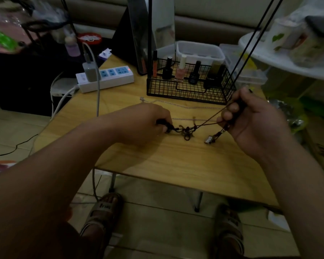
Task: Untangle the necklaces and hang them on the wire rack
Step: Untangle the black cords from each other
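A dark cord necklace (187, 130) lies knotted on the wooden table (176, 161), with a small metal pendant (209, 140) at its right end. My left hand (146, 122) pinches the tangle's left end against the table. My right hand (251, 118) is closed on the cord's strands, lifting them taut up and to the right. A thin silver chain (185, 107) lies flat on the table behind the tangle. The black wire rack (191, 90) stands just beyond, its tall thin rods (251, 43) rising to the upper right.
Nail polish bottles (180, 70) stand inside the rack's basket. A white power strip (108, 79) with a charger and cables sits at the table's far left. Clear plastic boxes (200, 51) stand behind the rack. A cluttered white shelf (288, 53) is at right. My sandalled feet show under the table.
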Demonstrator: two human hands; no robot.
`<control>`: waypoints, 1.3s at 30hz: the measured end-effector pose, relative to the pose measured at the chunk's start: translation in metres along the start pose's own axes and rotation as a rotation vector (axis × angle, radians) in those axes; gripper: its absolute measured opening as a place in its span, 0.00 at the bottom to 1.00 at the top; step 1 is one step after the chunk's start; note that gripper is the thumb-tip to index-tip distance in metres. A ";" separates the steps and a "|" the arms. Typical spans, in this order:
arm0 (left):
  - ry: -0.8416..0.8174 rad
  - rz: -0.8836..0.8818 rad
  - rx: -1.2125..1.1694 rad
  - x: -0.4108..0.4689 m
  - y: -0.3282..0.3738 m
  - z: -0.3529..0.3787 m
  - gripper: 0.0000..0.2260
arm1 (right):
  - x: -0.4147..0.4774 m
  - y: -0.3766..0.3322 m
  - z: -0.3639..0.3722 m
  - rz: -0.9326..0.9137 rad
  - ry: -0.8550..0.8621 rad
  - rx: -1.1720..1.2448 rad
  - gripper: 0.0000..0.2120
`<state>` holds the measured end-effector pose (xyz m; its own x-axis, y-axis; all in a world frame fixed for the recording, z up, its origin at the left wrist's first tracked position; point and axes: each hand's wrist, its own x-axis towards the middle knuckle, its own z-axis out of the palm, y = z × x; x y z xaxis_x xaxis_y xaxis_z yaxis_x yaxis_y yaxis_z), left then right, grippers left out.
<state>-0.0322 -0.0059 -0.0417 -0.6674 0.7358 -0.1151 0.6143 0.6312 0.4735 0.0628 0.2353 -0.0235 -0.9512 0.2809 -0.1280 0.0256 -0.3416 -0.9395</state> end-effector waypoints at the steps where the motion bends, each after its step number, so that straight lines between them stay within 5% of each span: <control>1: 0.000 -0.016 0.002 -0.001 0.001 -0.001 0.09 | 0.000 0.000 -0.002 0.003 0.023 -0.013 0.13; 10: 0.107 -0.192 -0.281 0.000 0.015 -0.003 0.10 | -0.003 0.005 -0.017 0.077 0.114 -0.452 0.15; 18: 0.133 -0.235 -0.904 0.006 0.028 -0.011 0.09 | -0.006 0.006 -0.013 0.054 0.063 -0.640 0.13; 24: 0.066 -0.095 -0.896 0.000 0.031 -0.013 0.05 | -0.007 -0.002 -0.007 -0.016 -0.043 -0.455 0.12; 31: 0.015 0.033 -1.009 0.003 0.034 -0.009 0.10 | -0.010 0.016 0.014 -0.018 -0.353 -0.745 0.08; 39: -0.007 -0.046 -0.737 0.000 0.018 -0.014 0.13 | -0.005 0.009 0.010 -0.010 -0.187 -0.799 0.11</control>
<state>-0.0269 0.0018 -0.0210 -0.6812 0.7159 -0.1532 0.1422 0.3346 0.9316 0.0647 0.2219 -0.0278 -0.9863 0.1018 -0.1299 0.1611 0.4221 -0.8921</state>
